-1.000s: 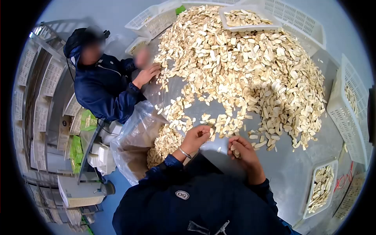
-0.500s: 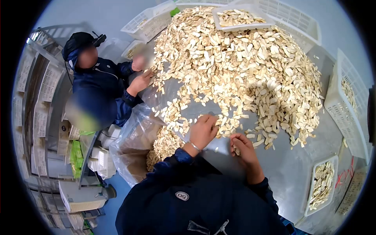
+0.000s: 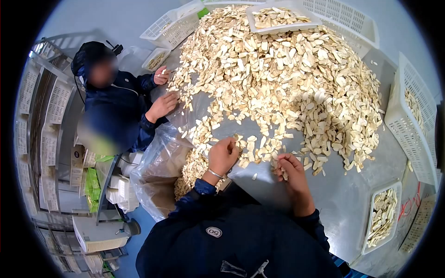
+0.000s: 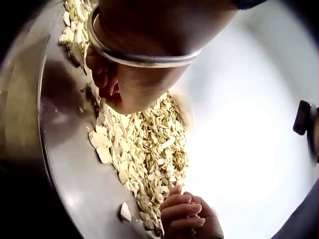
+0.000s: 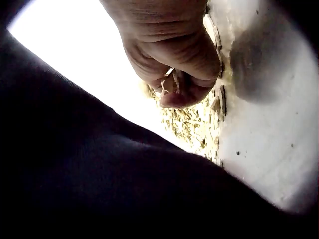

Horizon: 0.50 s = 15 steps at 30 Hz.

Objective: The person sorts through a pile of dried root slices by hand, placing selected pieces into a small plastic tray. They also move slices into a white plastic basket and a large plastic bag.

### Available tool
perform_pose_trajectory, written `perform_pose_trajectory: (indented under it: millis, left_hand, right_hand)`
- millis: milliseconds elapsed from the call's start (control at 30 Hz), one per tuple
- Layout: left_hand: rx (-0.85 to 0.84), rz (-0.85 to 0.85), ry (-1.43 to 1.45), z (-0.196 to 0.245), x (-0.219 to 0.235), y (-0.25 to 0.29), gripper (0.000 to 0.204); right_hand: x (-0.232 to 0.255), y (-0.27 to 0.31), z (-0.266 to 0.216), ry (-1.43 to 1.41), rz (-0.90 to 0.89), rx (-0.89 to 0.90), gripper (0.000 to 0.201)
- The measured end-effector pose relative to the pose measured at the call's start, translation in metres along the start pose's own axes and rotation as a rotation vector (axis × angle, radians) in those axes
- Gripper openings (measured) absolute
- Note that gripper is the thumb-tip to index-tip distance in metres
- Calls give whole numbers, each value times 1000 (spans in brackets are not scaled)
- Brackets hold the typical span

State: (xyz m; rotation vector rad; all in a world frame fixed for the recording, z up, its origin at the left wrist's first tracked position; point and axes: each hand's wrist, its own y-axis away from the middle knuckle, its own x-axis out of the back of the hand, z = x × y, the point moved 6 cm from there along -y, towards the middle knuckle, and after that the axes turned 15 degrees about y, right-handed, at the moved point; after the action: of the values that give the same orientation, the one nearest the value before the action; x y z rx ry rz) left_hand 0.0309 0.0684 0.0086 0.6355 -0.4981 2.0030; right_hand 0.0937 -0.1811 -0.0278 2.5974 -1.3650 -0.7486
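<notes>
Pale, flat dried slices (image 3: 278, 60) with tan edges lie in a large heap across the metal table (image 3: 343, 194). At the heap's near edge, my left hand (image 3: 222, 156) pinches a slice (image 3: 238, 137) between thumb and fingers. A metal bangle (image 4: 144, 60) circles that wrist. To its right, my right hand (image 3: 293, 173) holds a few slices (image 5: 171, 83) in curled fingers, just above the tabletop. Loose slices (image 3: 259, 150) are scattered between and ahead of the two hands.
A plastic-lined container (image 3: 160, 176) of slices stands left of my left arm. White tray (image 3: 399, 204) and perforated baskets (image 3: 408, 120) edge the table at right. Another tray (image 3: 252, 23) rests on the heap. At left, another person (image 3: 118, 106) reaches toward the heap.
My left hand moved right and over the loose slices, then back left to pinch at the heap's edge. My right hand keeps its slices, barely shifting. The other person's hands moved slightly.
</notes>
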Motion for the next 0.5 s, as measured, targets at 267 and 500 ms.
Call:
perform_pose_trajectory:
  millis: [267,500]
  left_hand:
    - [-386,21,-65,50,-24,-11,24]
    - [-294,-126,-57,45,-46,-24,19]
  right_hand:
    - [3,-1,0,-6,-24,31,15]
    - [6,2,-3,28,-3,16,12]
